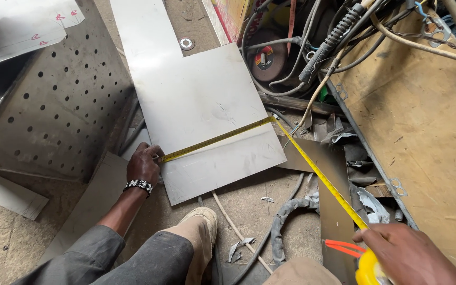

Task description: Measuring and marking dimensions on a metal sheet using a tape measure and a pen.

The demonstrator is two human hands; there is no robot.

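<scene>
My left hand (144, 163), with a beaded band at the wrist, pins the free end of a yellow tape measure blade (217, 138) against the left edge of a flat steel sheet (196, 100) lying on the ground. The blade crosses the sheet to its right edge, bends there and runs back down to the yellow tape measure case (369, 270), which my right hand (410, 256) grips at the lower right. An orange strap hangs from the case.
A perforated metal panel (54, 111) leans at the left. Cables, hoses and a grinding disc (264, 57) pile up at the top right beside a plywood board (423, 121). Metal offcuts (365, 195) and a washer (187, 43) lie about. My shoe (202, 221) rests below the sheet.
</scene>
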